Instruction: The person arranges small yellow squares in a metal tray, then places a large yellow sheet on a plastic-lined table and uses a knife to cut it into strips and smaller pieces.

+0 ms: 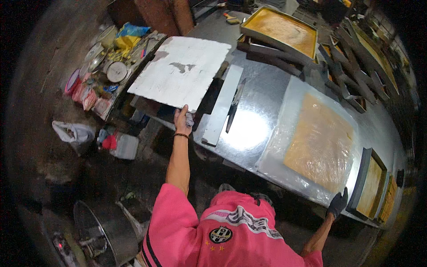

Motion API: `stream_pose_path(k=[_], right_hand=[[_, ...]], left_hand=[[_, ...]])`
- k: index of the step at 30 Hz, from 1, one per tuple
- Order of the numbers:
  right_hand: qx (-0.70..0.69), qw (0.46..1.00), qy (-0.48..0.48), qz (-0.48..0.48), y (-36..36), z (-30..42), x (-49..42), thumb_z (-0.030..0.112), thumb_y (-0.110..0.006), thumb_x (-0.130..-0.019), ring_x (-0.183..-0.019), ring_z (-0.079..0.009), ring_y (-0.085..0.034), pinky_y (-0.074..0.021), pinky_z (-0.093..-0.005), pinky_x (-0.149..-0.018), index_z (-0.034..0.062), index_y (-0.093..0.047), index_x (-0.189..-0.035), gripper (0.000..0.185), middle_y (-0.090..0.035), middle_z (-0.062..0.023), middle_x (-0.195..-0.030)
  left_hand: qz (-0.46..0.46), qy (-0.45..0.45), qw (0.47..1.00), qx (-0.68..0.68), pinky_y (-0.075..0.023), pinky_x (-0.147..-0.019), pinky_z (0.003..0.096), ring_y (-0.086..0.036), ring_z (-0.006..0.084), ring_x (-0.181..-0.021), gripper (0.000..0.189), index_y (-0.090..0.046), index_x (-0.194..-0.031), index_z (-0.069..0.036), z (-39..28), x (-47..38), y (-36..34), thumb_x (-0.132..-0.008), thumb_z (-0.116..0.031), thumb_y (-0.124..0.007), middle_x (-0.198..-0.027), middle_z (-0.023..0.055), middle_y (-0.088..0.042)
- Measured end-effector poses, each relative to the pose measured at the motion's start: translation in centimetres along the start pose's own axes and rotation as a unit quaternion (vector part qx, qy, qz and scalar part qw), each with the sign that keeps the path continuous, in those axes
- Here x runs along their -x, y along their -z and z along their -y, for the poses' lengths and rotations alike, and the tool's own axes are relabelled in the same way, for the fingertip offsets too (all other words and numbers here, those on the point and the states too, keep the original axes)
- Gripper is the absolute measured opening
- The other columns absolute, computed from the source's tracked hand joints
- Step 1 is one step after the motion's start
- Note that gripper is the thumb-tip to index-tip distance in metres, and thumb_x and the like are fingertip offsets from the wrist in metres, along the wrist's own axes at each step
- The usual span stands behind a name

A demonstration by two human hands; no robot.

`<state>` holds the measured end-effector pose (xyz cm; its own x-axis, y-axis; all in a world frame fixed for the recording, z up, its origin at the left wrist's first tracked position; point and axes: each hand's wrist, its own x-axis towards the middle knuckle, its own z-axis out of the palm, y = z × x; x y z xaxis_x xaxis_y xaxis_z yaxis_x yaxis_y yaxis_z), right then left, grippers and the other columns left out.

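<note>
My left hand (182, 121) grips the near corner of a square white board (181, 71), its thumb on top. The board's surface is worn, with grey patches. Something crumpled and greyish shows beside the palm; I cannot tell what. My right hand (337, 203), in a dark glove, is at the near edge of the metal table (230, 158), by the corner of a clear plastic sheet (275, 157). Whether its fingers pinch the sheet is unclear. A flat tan slab (322, 140), apparently dough or cake, lies with the shiny plastic.
Between board and sheet lie a long flat strip (224, 103) and a long knife (235, 106). Filled baking trays (280, 31) stand at the back, another tray (368, 187) at right. A cluttered side table (116, 71) and a metal drum (103, 230) are at left.
</note>
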<state>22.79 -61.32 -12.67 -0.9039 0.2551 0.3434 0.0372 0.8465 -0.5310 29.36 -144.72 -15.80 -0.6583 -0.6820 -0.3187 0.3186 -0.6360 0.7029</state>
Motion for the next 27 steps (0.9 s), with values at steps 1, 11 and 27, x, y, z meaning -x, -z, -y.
stream_pose_path(k=[1,11,27], right_hand=[[0.003,1.0,-0.005,0.012,-0.2,4.0,-0.5,-0.001,-0.054,-0.09,-0.122,-0.0274,-0.06,-0.0451,-0.0352,-0.105,-0.0049,-0.055,-0.141,0.051,-0.063,-0.0176,-0.137],[-0.157,0.923,0.34,0.091,-6.9,33.2,-2.0,0.02,-0.081,-0.085,-0.155,-0.0382,-0.018,-0.0169,-0.0453,-0.127,-0.0012,-0.024,-0.159,0.096,-0.021,-0.0245,-0.166],[-0.458,0.876,-0.045,0.148,-6.7,9.2,-3.2,0.015,-0.071,-0.096,-0.089,-0.0308,-0.068,-0.0652,-0.0534,-0.081,-0.0004,-0.06,-0.116,0.027,-0.066,-0.0155,-0.111]], left_hand=[[0.034,-0.009,0.999,0.003,-0.0359,-0.037,0.0282,-0.049,0.0076,-0.046,0.022,-0.053,-0.105,-0.013,-0.5,-0.2,-0.2,-0.097,-0.021,-0.072,-0.066,-0.0038,-0.055],[0.177,-0.3,0.908,-0.233,-0.0512,-0.079,0.032,-0.061,0.0148,-0.088,0.037,-0.066,-0.116,0.007,2.6,22.7,-20.8,-0.088,-0.013,-0.078,-0.101,0.008,-0.069],[0.261,-0.165,0.726,-0.614,-0.0541,-0.08,0.0325,-0.07,0.0158,-0.084,0.076,-0.044,-0.151,0.0,20.1,21.4,-22.3,-0.094,-0.041,-0.073,-0.128,0.0214,-0.067]])
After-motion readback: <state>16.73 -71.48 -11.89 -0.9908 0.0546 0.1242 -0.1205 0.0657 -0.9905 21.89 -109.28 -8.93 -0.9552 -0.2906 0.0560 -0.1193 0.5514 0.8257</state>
